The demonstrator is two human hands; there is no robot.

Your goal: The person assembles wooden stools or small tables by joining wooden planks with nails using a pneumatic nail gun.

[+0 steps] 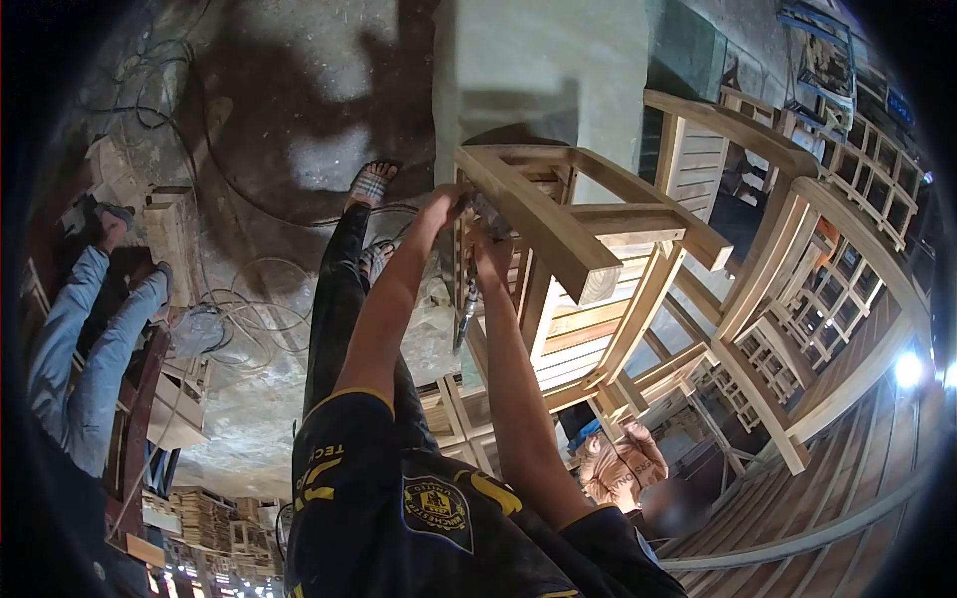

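In the head view a wooden chair frame of pale, squared timber with a slatted part stands before me. My right hand is closed around a greyish hand tool, held close against the chair's timber. A narrow metal fitting hangs below that hand, like an air-line coupling. My left hand is closed at the near edge of the frame, right beside the tool; its fingertips are partly hidden, and I cannot tell whether they grip the tool or the wood.
Cables loop over the concrete floor near my feet. A seated person's legs are at the left, by wooden blocks. More wooden chair frames crowd the right. A person in an orange top is beyond the chair.
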